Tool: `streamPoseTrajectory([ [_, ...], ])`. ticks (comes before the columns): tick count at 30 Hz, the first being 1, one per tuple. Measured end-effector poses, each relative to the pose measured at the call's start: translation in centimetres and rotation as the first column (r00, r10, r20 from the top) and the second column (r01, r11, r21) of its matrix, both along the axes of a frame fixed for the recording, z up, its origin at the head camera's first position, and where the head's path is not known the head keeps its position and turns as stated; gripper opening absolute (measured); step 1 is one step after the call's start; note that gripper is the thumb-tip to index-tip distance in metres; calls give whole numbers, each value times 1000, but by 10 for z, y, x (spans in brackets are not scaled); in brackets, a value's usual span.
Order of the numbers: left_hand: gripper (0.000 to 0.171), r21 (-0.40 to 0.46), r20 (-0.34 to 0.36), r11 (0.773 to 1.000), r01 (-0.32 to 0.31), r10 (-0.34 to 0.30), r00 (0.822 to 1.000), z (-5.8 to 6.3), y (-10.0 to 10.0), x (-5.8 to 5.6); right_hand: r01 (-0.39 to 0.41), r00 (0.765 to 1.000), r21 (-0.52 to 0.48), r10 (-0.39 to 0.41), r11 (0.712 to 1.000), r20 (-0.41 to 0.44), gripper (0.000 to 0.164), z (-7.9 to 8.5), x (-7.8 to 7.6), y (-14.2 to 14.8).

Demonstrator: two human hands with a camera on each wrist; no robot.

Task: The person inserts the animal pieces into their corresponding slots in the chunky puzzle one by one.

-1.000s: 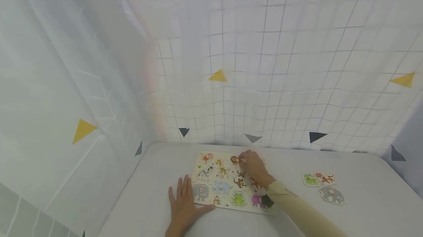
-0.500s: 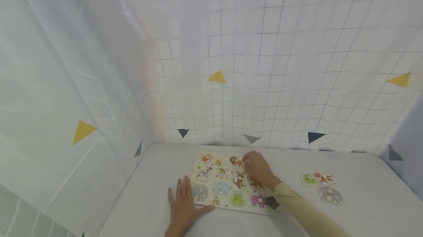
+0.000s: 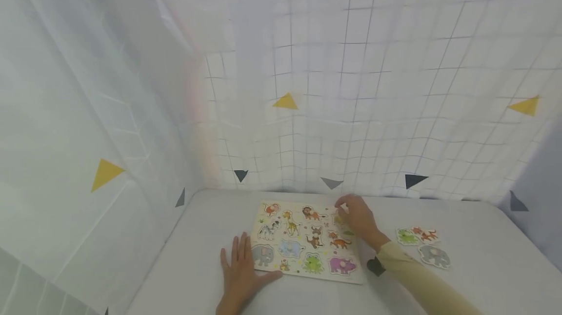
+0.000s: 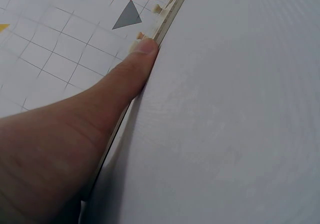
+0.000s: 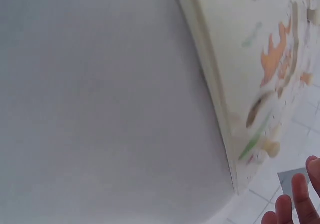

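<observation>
A pale wooden puzzle board [image 3: 318,277] with animal pieces lies on the table. My left hand [image 3: 240,273] is spread flat at its left front corner, thumb along the front edge; the left wrist view shows the thumb [image 4: 135,66] against that edge. My right hand [image 3: 359,218] is above the far right corner, partly covering a yellow-green piece [image 3: 339,220]. In the right wrist view its bent fingers [image 5: 301,199] are apart from a knob [image 5: 271,148], holding nothing visible. The lion piece [image 3: 312,213] sits left of this hand; the tiger piece [image 3: 339,242] is nearer me.
Right of the board, loose on the table [image 3: 316,300], lie a frog cutout [image 3: 407,237], a tiger cutout [image 3: 425,234] and a grey elephant cutout [image 3: 434,256]. A white gridded curtain [image 3: 325,134] hangs behind the table's far edge.
My right hand has moved right from the lion piece to the board's far right corner, uncovering the lion and tiger pieces. My left hand stays in place on the board.
</observation>
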State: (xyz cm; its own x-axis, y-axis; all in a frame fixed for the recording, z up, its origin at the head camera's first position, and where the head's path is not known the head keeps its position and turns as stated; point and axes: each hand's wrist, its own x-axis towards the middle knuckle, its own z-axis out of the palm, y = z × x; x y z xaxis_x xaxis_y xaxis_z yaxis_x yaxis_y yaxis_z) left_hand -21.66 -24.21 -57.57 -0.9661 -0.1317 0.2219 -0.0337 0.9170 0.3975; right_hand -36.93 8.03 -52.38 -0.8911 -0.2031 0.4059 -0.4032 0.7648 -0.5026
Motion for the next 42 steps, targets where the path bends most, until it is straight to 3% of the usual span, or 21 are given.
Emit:
streamPoseTrajectory([
  [11, 140, -17, 65, 1000, -10, 11, 998, -2, 1, -2, 88, 993, 69, -93, 994, 67, 12, 0, 6, 31],
  [25, 139, -10, 53, 1000, -3, 3, 999, 4, -2, 0, 199, 976, 146, -209, 969, 58, 14, -2, 23, 79],
  [33, 139, -15, 23, 1000, -7, 8, 1000, 1, -3, 0, 179, 981, 221, -192, 959, 39, 14, -4, 32, 113],
  [42, 139, 0, 35, 1000, 8, -8, 999, 3, -3, 1, 211, 955, 264, -256, 941, 148, 20, 1, 48, 136],
])
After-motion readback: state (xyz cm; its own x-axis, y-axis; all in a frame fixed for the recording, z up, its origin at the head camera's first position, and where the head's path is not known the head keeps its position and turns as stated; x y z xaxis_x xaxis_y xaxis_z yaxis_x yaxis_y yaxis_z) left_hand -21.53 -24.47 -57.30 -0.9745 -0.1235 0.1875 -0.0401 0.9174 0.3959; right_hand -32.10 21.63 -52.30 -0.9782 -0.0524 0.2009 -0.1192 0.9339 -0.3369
